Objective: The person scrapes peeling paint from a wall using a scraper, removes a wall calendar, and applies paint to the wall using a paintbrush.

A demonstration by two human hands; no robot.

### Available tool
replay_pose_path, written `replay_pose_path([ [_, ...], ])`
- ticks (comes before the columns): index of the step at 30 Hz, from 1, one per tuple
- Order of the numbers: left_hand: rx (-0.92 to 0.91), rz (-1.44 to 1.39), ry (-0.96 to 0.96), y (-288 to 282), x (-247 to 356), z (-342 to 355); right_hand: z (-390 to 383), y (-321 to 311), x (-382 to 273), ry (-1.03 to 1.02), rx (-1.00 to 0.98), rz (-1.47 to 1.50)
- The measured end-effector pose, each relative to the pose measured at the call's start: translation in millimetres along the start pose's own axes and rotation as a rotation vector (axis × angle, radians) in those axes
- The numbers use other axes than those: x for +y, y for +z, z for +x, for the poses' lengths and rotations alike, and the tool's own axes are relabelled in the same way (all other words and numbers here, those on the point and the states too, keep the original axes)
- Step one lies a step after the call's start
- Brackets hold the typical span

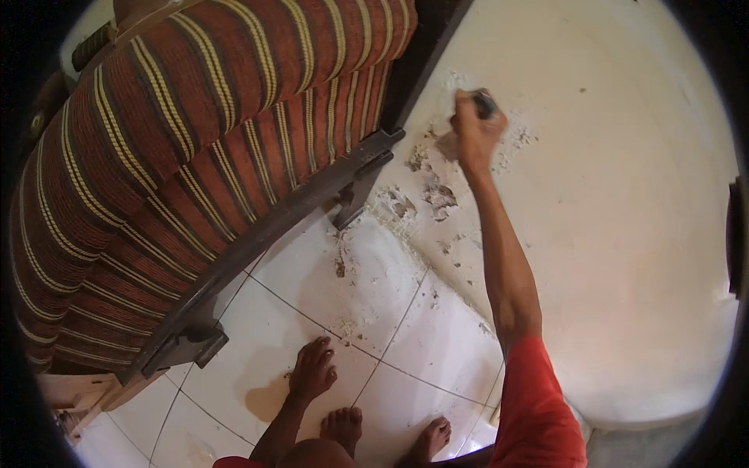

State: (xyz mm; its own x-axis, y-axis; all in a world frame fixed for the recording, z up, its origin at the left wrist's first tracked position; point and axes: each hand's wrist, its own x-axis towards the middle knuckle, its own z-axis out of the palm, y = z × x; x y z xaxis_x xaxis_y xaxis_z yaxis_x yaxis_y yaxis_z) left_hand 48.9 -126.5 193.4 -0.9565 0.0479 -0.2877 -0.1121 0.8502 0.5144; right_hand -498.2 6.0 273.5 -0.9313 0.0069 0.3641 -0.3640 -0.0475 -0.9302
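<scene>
A cream-white wall [616, 210] fills the view from 12 round to 4 o'clock, its paint broken near the sofa. The sofa [234, 86], with rust-brown cushions striped in yellow and a dark wooden rail [273, 214], spreads from 8 to 12 o'clock. White floor tiles [312, 288] lie at 6 and 7 o'clock, meeting the wall along a slanting edge. The person's right forearm [503, 249] rises out of a red sleeve [538, 413] at 5 o'clock and reaches toward 1 o'clock.

A flaking patch [439, 195] of wall, its paint lifted and brown showing beneath, lies at 7 o'clock from the right hand [476, 129], with more loose flakes just beside that hand at 3 o'clock. The right hand's fingers are closed around a dark tool; slight blur softens the fist. The left hand [314, 368] is above the tiles at 7 o'clock, fingers loosely bent, thumb apart from them. Two bare feet [341, 425] stand on the floor at 6 o'clock.

The dark tool [484, 103] shows one rounded end at 12 o'clock of the right fist, against the wall area; its working end is hidden. Smallest are pale crumbs [346, 327] scattered on the tiles below the patch.
</scene>
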Motion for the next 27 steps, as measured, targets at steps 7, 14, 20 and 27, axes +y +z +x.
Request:
replay_pose_path([
  [7, 0.084, 0.006, 0.078, 1.8, -25.5, 30.0, -13.3, -65.0, -77.9, -0.285, 0.184, -0.276],
  [14, 0.054, -0.008, 0.061, 0.7, -11.5, 18.7, -140.8, -123.9, -80.3, 0.518, 0.238, -0.189],
  [20, 0.06, -0.001, 0.054, -9.0, -0.5, -5.8, -176.3, -140.1, -104.3, 0.646, 0.5, 0.168],
  [27, 0.091, -0.044, 0.085, 0.0, 25.3, 0.6, -240.4, -163.2, -108.6, 1.098, 0.478, 0.404],
])
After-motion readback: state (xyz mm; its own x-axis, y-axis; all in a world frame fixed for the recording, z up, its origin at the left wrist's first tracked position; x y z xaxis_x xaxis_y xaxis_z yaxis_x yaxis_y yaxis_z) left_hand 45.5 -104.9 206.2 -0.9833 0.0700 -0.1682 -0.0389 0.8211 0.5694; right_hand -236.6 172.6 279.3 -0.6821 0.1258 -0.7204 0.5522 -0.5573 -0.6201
